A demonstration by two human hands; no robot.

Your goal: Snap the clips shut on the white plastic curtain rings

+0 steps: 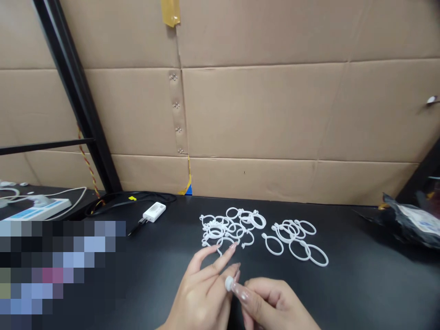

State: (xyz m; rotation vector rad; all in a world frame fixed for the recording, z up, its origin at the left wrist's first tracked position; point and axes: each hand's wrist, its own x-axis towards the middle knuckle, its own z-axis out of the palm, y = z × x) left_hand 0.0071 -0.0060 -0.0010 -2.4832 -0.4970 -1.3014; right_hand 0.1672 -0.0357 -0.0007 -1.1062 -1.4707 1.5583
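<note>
My right hand (268, 300) is closed, with a small white plastic ring (229, 283) at its thumb tip. Only the ring's knobbed end shows; fingers hide the rest. My left hand (208, 291) meets it from the left, its thumb and index finger close together against the same piece. Its other fingers stretch forward to the near edge of a pile of white plastic rings (216, 231), where an unfastened ring (252, 238) also lies. Right of that pile is a smaller group of closed white rings (299, 250), just beyond my right hand.
A white charger plug (154, 212) lies left of the rings, near black cables (137, 195). At far left is a power strip (44, 211); at far right, a black plastic bag (409, 222). Cardboard panels (261, 110) stand behind the black table (360, 293). The lower left is pixelated.
</note>
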